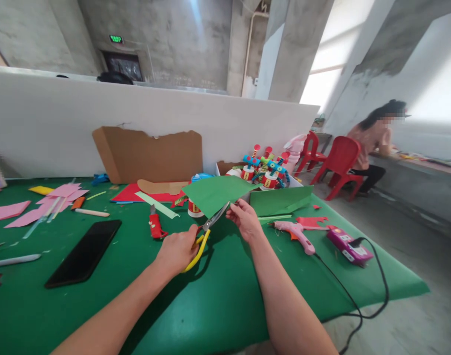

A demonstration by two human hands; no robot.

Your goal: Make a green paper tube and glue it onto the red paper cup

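My left hand (175,250) is closed around the yellow handles of a pair of scissors (200,254). Their blades point up and right, against the lower edge of a green paper sheet (217,191). At the blade tips, my right hand (244,218) is closed in a pinch on the sheet's lower right edge. The sheet is held above the table, partly covering a red and white paper cup (195,209). A folded green sheet (279,201) stands just behind my right hand. A red utility knife (156,224) lies left of the scissors.
On the right are a pink glue gun (298,234) and a purple power strip (349,245) with a black cord. A black phone (85,252) and pink papers (51,204) lie left. Behind stand cardboard (157,155) and paper-cup figures (268,170). A person (375,135) sits far right.
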